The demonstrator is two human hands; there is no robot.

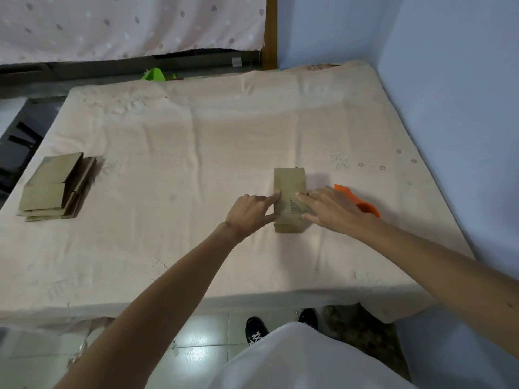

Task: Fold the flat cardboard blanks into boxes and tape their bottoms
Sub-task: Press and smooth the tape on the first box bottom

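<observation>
A small brown cardboard box, with printed marks on its top face, lies on the cloth-covered table, right of centre. My left hand grips its left edge with thumb and fingers. My right hand rests with spread fingers on its right side and top. A stack of flat brown cardboard blanks lies at the table's left edge. An orange tape dispenser sits just right of my right hand, partly hidden behind it.
A blue wall borders the table on the right. A green object lies beyond the far edge. Below the near edge are a tiled floor and my black shoes.
</observation>
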